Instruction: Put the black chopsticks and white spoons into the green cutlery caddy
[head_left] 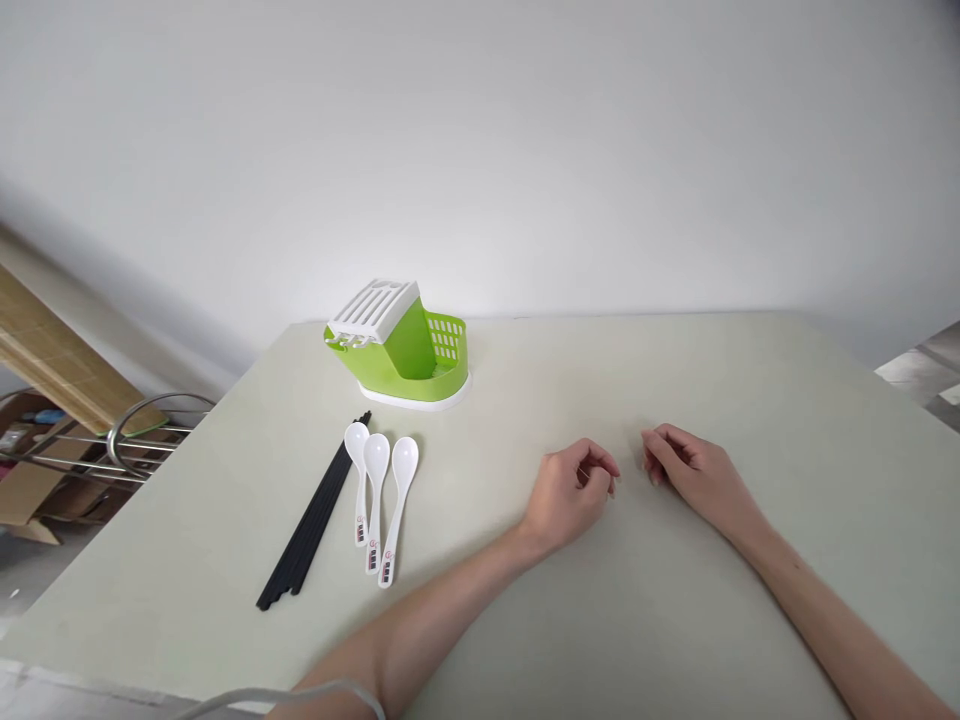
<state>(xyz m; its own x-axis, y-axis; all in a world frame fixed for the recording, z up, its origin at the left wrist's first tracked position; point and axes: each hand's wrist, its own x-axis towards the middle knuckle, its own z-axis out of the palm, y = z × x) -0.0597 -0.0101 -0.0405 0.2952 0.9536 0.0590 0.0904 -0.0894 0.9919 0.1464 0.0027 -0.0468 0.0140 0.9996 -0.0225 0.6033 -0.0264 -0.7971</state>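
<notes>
My left hand [571, 497] rests on the table [570, 385], its fingers loosely curled in with nothing in them. Just right of it lies my right hand [694, 478], also curled, thumb against fingers and no object showing; a small gap separates the two. To the left are three white spoons, the left spoon [357, 440], the middle spoon [377, 455] and the right spoon [406, 460], bowls pointing away from me. Beside them is a bundle of black chopsticks [315, 525], its far end partly under the left spoon. Neither hand touches the tableware.
Behind the spoons stands a green cutlery holder [411, 345] with a white slotted top [377, 308], small hooks and a white base. A pale wall [525, 150] borders the table's back. A metal rack [150, 440] and cardboard lie beyond the left edge. A grey cable [285, 692] crosses my left forearm.
</notes>
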